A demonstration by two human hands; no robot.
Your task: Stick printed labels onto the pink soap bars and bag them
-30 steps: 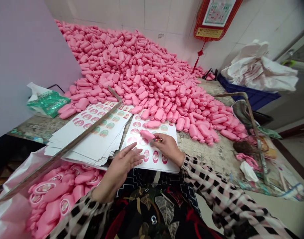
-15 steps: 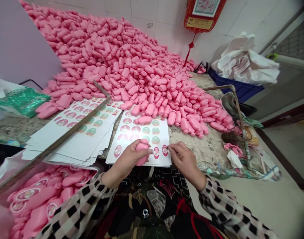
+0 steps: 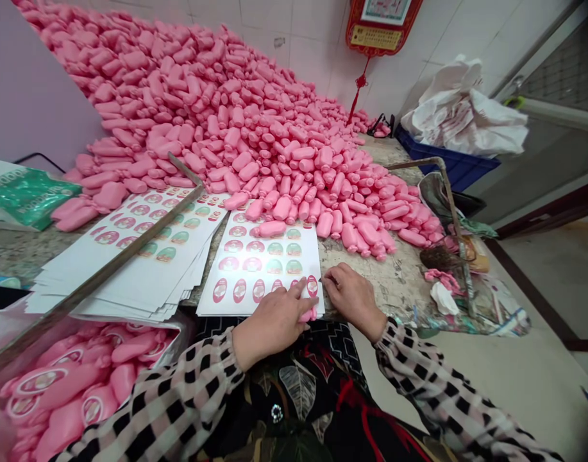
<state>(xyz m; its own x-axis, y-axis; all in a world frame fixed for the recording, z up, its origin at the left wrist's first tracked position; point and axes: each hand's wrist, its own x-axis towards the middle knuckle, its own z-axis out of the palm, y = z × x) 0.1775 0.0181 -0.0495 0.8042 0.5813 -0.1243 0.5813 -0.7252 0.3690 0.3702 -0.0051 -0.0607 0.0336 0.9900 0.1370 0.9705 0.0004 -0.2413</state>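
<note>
My left hand [image 3: 274, 321] is palm down over the lower right of a white label sheet [image 3: 207, 301], its fingers reaching the row of oval labels. A pink plastic bottle [image 3: 309, 314] is held under that hand, mostly hidden by it. At the sheet's right edge, close to the last oval label [image 3: 311, 286], my right hand [image 3: 352, 298] has its fingers curled and pinched together. A tiny dark point shows at its fingertips, too small to name. Another pink bottle [image 3: 269, 229] lies on the upper part of the sheet.
A large heap of pink bottles [image 3: 217, 115] covers the back of the table. Stacked label sheets [image 3: 106, 276] lie left under a metal bar [image 3: 130, 253]. Labelled bottles fill a bag [image 3: 183, 333] at lower left. A metal frame [image 3: 454, 218] and blue crate [image 3: 447, 163] stand right.
My left hand has moved right with the bottle and turned palm down, onto the sheet's lower right. My right hand stays by the sheet's right edge. The view has shifted slightly.
</note>
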